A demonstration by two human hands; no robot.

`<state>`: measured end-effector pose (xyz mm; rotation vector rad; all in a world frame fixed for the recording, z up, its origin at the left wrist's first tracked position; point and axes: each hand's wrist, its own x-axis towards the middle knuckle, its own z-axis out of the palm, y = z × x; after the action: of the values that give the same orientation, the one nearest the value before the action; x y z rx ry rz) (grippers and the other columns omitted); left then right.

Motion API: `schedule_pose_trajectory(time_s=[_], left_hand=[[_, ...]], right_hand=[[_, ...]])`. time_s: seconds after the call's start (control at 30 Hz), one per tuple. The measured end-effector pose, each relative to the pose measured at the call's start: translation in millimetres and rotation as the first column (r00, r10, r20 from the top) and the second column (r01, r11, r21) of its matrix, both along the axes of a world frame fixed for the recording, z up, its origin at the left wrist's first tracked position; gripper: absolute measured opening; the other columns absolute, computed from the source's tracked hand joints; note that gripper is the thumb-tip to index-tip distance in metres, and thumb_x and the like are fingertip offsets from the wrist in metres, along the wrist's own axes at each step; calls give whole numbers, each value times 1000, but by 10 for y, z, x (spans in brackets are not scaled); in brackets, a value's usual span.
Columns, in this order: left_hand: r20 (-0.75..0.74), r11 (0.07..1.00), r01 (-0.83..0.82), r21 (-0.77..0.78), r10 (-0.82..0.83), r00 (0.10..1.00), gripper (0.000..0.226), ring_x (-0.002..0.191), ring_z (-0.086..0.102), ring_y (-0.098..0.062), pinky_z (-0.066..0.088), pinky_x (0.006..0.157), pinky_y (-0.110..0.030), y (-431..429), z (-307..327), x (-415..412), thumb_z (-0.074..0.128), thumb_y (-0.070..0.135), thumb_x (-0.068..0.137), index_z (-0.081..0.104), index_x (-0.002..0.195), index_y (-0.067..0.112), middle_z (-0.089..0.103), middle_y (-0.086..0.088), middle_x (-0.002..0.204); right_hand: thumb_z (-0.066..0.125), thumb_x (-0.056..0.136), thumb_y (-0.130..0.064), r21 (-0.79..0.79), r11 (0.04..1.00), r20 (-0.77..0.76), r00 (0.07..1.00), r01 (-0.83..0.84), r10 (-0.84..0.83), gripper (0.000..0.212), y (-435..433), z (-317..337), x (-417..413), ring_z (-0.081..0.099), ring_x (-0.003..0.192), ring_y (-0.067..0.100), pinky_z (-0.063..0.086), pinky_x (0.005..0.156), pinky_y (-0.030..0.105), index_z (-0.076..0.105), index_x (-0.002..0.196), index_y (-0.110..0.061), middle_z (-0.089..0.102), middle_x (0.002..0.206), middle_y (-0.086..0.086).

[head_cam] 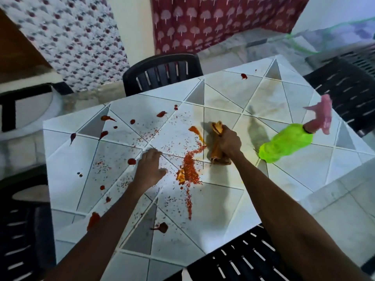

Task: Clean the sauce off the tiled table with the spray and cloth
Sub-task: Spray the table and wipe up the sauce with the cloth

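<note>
The tiled table is spattered with red sauce, thickest in a smeared streak at its middle. My right hand grips a bunched, sauce-stained brown cloth pressed on the table just right of that streak. My left hand rests on the tiles left of the streak, fingers bent, holding nothing. A green spray bottle with a pink trigger head stands tilted on the table's right part, apart from both hands.
Dark plastic chairs ring the table: one at the far side, one at the right, one at the near edge, one at the left. Sauce blobs dot the left half. Patterned curtains hang behind.
</note>
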<state>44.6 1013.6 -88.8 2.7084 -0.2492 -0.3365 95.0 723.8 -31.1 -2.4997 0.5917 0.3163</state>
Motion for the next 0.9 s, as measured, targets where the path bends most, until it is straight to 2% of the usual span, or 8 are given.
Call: schedule_pose_trajectory(time_s=[0.1,0.2,0.3,0.47,0.6,0.73,0.8,0.9], left_hand=[[-8,1000,-2,-1,2,1000,72,137,34,-30,35,110,-46,8,-23,-26,77,38,79,47,139,13,39,-10,148],[-18,1000,-6,-12,6,1000,71,137,33,-29,33,109,-46,31,-6,-15,77,38,78,47,139,16,38,-8,148],[-21,998,-15,-58,14,1000,66,134,35,-29,34,107,-46,67,9,3,78,35,79,51,137,16,41,-7,145],[-8,993,-18,-114,17,1000,56,127,41,-29,40,102,-42,148,2,46,78,27,80,58,130,13,47,-7,135],[28,991,-47,-125,50,998,50,126,41,-29,39,104,-42,173,2,89,75,23,82,59,129,12,50,-7,132],[82,999,-31,-42,34,996,60,133,37,-30,30,110,-46,217,-35,207,75,34,84,52,135,12,47,-10,140],[72,1000,-20,-20,21,997,65,137,33,-31,28,112,-48,234,-60,318,72,40,85,48,139,12,43,-11,144],[58,999,-32,11,31,998,70,141,29,-31,28,114,-50,244,-63,492,68,45,87,43,143,12,39,-11,149]], right_hand=[[62,90,-45,77,988,10,991,-131,131,42,238,-76,52,68,101,35,52,82,40,59,126,-25,72,110,9],[60,94,-45,83,962,16,966,-259,259,42,522,-103,-35,67,103,36,53,83,42,59,130,-25,72,113,12],[58,97,-36,132,924,4,933,-358,361,48,779,-131,-202,63,110,38,50,86,43,52,142,-21,68,125,16],[58,85,-17,232,858,-56,874,-458,482,59,1011,-207,-437,61,117,37,48,86,38,52,143,-15,63,133,16],[62,86,-3,226,862,8,886,-454,464,57,962,-124,-463,63,115,37,52,89,42,55,141,-16,65,131,15],[56,80,-21,210,898,54,921,-388,385,60,619,136,-319,64,112,34,51,94,44,55,140,-19,68,126,13],[51,78,-29,232,915,93,944,-331,318,62,416,270,-190,63,111,28,49,96,38,57,139,-17,68,126,11],[56,85,-27,243,932,133,961,-270,243,50,143,392,70,61,108,19,45,92,29,62,133,-16,69,121,5]])
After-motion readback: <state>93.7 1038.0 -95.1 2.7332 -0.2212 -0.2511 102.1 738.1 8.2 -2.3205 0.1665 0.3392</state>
